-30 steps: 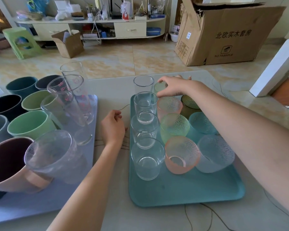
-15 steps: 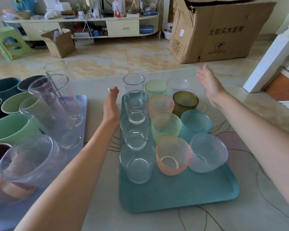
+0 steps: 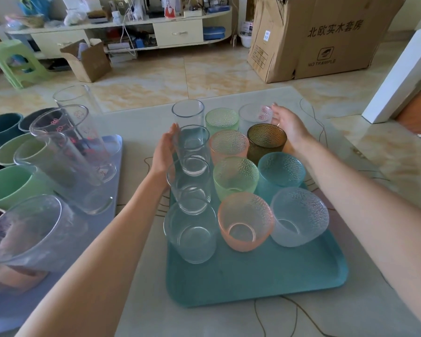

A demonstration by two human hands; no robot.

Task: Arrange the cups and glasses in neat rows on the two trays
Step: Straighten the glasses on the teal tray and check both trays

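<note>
on the teal tray [image 3: 253, 283] at centre frame, four smooth clear glasses [image 3: 192, 229] form the left column, with dimpled tumblers in pink, green, amber, blue and frosted white [image 3: 299, 215] beside them. the left hand [image 3: 164, 152] lies flat, fingers straight, against the clear column; the right hand [image 3: 287, 124], relaxed and released, touches the amber tumbler [image 3: 265, 139]. at left, a lilac tray [image 3: 10, 310] carries matte mugs [image 3: 5, 183] and tall clear glasses.

On the teal plastic tray [image 3: 253, 276]: four clear smooth glass tumblers [image 3: 192, 229], eight dimpled tinted glasses [image 3: 244, 222].
</note>
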